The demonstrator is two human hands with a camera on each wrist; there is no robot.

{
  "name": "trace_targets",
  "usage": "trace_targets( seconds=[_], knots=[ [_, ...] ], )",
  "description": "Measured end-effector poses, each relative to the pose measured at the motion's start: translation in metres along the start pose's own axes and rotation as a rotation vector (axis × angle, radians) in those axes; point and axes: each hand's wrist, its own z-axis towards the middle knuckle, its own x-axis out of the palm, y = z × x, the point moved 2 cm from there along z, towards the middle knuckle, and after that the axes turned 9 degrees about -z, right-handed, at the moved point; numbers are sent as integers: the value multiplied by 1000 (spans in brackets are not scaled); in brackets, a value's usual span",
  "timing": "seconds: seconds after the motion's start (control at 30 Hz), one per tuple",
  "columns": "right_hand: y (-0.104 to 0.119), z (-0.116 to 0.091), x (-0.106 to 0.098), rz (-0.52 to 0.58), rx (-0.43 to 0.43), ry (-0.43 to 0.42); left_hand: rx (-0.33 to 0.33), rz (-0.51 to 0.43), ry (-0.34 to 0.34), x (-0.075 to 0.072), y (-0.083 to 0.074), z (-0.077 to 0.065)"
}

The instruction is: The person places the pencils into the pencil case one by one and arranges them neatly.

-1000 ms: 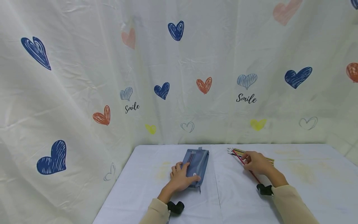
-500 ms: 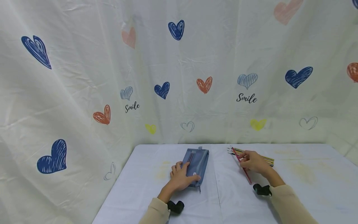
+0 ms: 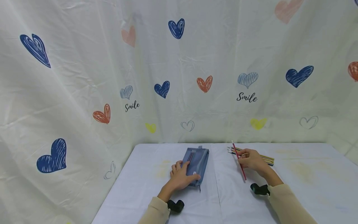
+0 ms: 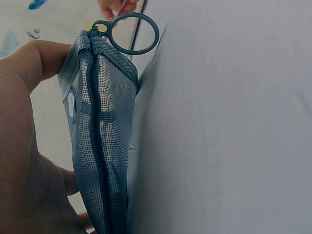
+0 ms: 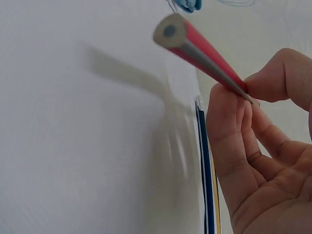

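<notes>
Your left hand (image 3: 180, 179) rests, fingers loosely spread, on a blue mesh pencil case (image 3: 200, 161) lying on the counter (image 3: 223, 199), the thumb across its near end and the fingers along its left edge; your right hand (image 3: 253, 162) pinches a red pencil (image 3: 242, 171) between thumb and fingertips, tilted and raised clear of the white cloth, its flat, unsharpened end towards you. Just beyond the right hand lies a bundle of striped pencils (image 3: 267, 160); behind everything hangs a pale curtain (image 3: 173, 59) printed with hearts and "Smile".
</notes>
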Motion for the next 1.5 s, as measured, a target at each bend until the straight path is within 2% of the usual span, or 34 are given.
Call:
trace_targets(
  seconds=[0.37,0.93,1.5],
  knots=[
    [2,2,4,19,48,9,-4,-8,3,-1,-1,-1],
    [11,-3,8,116,74,22,-14,-22,2,-2,-2,-3],
    [18,-7,19,231,-21,47,-1,-9,-2,-1,-2,-4]
  ],
)
